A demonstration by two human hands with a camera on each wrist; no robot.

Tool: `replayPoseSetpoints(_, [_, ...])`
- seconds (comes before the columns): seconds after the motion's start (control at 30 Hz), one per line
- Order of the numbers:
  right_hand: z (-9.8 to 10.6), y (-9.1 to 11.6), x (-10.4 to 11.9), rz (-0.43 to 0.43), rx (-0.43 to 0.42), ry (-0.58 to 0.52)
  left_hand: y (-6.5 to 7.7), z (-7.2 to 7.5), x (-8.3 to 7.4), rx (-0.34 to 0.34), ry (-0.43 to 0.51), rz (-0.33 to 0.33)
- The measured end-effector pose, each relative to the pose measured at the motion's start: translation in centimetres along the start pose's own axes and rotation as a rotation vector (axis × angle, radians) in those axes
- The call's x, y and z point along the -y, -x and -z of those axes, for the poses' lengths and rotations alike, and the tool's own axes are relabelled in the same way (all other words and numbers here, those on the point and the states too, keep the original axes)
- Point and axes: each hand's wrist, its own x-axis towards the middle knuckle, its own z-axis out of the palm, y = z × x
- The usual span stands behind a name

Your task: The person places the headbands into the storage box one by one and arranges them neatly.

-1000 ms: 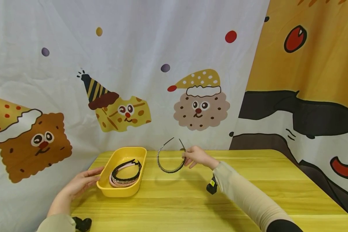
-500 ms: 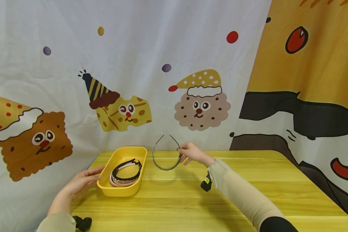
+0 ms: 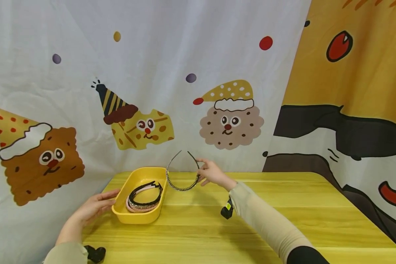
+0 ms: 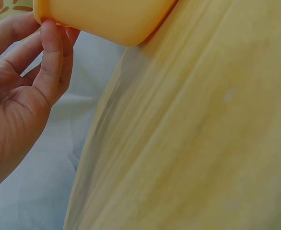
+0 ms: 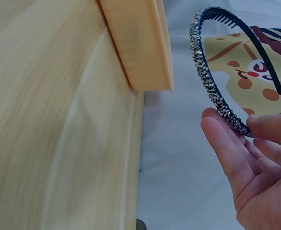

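Observation:
My right hand (image 3: 214, 173) pinches a headband (image 3: 183, 189) by one side and holds it above the table, its open ends pointing up. The right wrist view shows the headband (image 5: 203, 62) as black, toothed inside and covered outside with glittering stones. At the left stands a yellow tray (image 3: 136, 219) with several headbands (image 3: 143, 202) inside: black, pink and a sparkly one. My left hand (image 3: 91, 208) touches the tray's left side with outstretched fingers. In the left wrist view, fingertips of the left hand (image 4: 25, 91) meet the tray's (image 4: 107, 21) rim.
The wood-grain table (image 3: 267, 216) stretches away to the right of the tray. Behind its far edge hangs a white curtain (image 3: 151, 55) with cartoon prints. Black wrist devices (image 3: 227, 209) hang beneath both forearms.
My right hand has carried the headband left and slightly up, closer to the tray, turning it a little. The left hand and the tray stay in place.

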Motion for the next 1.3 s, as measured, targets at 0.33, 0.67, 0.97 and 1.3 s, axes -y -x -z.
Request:
replayPoseSetpoints(0.33, [0.0, -0.8, 0.8, 0.024, -0.001, -0.057, 0.1, 0.0, 0.0, 0.001, 0.009, 0.004])
replayPoseSetpoints(0.67, [-0.4, -1.3, 2.4, 0.008, 0.006, -0.052, 0.2, -0.3, -0.2, -0.021, 0.013, 0.014])
replayPoseSetpoints(0.97, [-1.5, -1.9, 3.6, -0.017, -0.009, -0.066, 0.2, -0.1, -0.1, -0.013, 0.021, 0.005])
replayPoseSetpoints(1.3, [-3.6, -2.4, 4.4, -0.047, 0.008, -0.125, 0.1, 0.0, 0.0, -0.001, 0.008, -0.010])
